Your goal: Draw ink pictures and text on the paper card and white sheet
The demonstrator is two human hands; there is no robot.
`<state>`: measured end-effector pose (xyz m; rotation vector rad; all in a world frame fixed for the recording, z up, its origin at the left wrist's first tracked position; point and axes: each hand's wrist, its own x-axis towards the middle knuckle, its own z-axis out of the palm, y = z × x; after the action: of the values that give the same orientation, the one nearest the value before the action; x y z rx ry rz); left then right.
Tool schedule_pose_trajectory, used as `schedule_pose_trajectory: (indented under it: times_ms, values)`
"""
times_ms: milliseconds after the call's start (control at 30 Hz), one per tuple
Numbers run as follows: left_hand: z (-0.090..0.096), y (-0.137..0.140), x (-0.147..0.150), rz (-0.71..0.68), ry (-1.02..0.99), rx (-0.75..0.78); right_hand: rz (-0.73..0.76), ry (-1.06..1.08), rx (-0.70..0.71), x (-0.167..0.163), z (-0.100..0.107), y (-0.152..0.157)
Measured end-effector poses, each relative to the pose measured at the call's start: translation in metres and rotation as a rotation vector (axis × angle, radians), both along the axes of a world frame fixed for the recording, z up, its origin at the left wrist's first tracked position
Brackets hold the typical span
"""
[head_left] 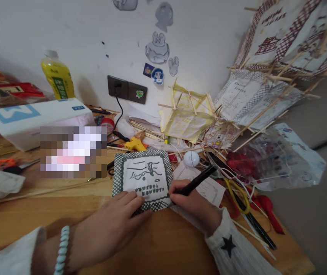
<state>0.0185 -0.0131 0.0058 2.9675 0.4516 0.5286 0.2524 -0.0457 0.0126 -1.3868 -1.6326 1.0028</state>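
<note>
A square sheet of paper [140,179] lies on the wooden table, with a dark cross-hatched border around a line drawing and rows of lettering. My left hand [114,221] rests across its lower left corner, fingers stretched out and pressing it down. In my right hand [192,204] a black marker pen [199,177] is gripped between thumb and fingers. The pen's lower end is at the sheet's lower right border; its tip is hidden by the fingers. Beneath my right hand lies another paper [206,183] with faint markings.
Scissors with yellow handles [239,200] lie on the right, beside a clear plastic bag [280,164]. Stick-and-paper frames [190,118] stand against the wall. A yellow hot glue gun [136,144] is behind the sheet. On the left are a white box [37,122] and a drink bottle [57,78].
</note>
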Motion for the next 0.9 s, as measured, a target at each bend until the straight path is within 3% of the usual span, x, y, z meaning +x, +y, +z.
schedule_pose_trajectory:
  times_ms: [100, 200, 300, 367, 533, 667, 900]
  values:
    - [0.004, 0.009, -0.007, 0.018, -0.117, 0.093, -0.113, 0.189, 0.04, 0.001, -0.004, 0.004]
    - [0.01, 0.025, -0.022, 0.236, -0.126, 0.111, -0.258, 0.255, 0.137, 0.005, -0.003, 0.008]
    - [0.015, 0.037, -0.035, 0.507, -0.007, -0.003, -0.371, 0.128, 0.247, 0.009, 0.004, 0.008]
    - [0.015, 0.038, -0.039, 0.58, -0.013, -0.032, -0.376, -0.01, 0.316, 0.01, 0.007, 0.008]
    - [0.006, 0.029, -0.033, 0.567, -0.123, -0.117, -0.339, -0.223, 0.325, -0.001, 0.0, 0.014]
    - [0.003, 0.035, -0.03, 0.516, -0.255, -0.273, -0.327, -0.125, 0.381, -0.009, -0.009, 0.016]
    - [-0.004, 0.055, -0.029, 0.429, -0.502, -0.619, -0.291, 0.157, 0.429, -0.011, -0.005, 0.011]
